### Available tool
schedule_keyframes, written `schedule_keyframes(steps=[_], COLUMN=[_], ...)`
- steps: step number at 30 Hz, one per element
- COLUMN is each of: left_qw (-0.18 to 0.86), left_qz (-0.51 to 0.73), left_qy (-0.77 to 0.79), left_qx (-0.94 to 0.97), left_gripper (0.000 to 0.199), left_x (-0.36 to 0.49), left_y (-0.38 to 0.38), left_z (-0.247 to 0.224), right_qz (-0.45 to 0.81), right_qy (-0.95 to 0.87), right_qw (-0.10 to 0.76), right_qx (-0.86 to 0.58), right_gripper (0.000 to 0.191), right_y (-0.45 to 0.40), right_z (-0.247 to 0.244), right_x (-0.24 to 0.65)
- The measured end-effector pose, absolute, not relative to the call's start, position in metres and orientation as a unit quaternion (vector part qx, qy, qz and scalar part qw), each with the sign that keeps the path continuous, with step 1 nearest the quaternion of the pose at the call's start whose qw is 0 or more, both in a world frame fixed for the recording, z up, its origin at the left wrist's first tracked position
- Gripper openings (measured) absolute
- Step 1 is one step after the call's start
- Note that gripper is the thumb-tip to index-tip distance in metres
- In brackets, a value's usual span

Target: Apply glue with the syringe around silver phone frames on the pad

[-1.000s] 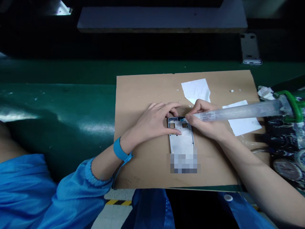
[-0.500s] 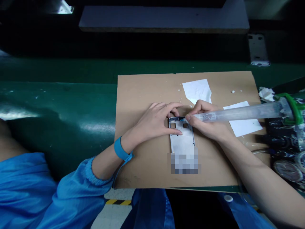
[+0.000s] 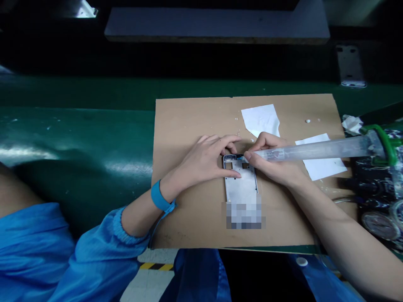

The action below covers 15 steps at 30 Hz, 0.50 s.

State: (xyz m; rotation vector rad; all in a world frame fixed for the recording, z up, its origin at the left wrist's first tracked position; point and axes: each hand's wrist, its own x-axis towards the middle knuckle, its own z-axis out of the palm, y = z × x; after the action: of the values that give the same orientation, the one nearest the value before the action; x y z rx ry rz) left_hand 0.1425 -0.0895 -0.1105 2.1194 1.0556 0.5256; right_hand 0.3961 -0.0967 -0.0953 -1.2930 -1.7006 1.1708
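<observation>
A pale metal phone frame (image 3: 242, 188) lies on a cardboard sheet (image 3: 189, 218), its lower part blurred out. My left hand (image 3: 209, 157) rests over the frame's upper left side, thumb on its face and other fingers at the top edge, steadying it. My right hand (image 3: 272, 161) pinches the front end of a clear syringe (image 3: 330, 149) with a green rear collar. The syringe's blue tip touches or nearly touches the top edge of the frame, left of my fingers.
Two white paper pieces (image 3: 261, 119) (image 3: 321, 157) lie on the cardboard. Crumpled tissue (image 3: 351, 124) and gauges (image 3: 380, 224) are at the right. Another frame (image 3: 351, 67) lies at the back right, below a raised shelf (image 3: 214, 25). At far left is a person's blue sleeve (image 3: 31, 243).
The syringe tip has shifted slightly left along the frame's top edge. The frame at the back right has moved a little to the right. My left hand stays in place.
</observation>
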Motion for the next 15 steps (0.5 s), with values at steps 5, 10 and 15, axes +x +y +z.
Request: schedule_keyframes(steps=[5, 10, 15], left_qw=[0.344, 0.344, 0.347], left_qz=[0.207, 0.215, 0.206], left_qy=[0.406, 0.403, 0.408], left_qx=[0.821, 0.82, 0.819], left_gripper=[0.084, 0.085, 0.083], left_x=[0.143, 0.1427, 0.1428], left_y=[-0.0896, -0.0898, -0.0898], left_z=[-0.1123, -0.1129, -0.1125], right_qz=[0.459, 0.455, 0.453], right_qy=[-0.652, -0.652, -0.653], right_qw=[0.336, 0.332, 0.324], right_qx=[-0.502, -0.508, -0.513], right_gripper=[0.033, 0.034, 0.035], right_y=[-0.0964, -0.0963, -0.0964], right_z=[-0.0932, -0.0913, -0.091], right_x=[0.3963, 0.3955, 0.3948])
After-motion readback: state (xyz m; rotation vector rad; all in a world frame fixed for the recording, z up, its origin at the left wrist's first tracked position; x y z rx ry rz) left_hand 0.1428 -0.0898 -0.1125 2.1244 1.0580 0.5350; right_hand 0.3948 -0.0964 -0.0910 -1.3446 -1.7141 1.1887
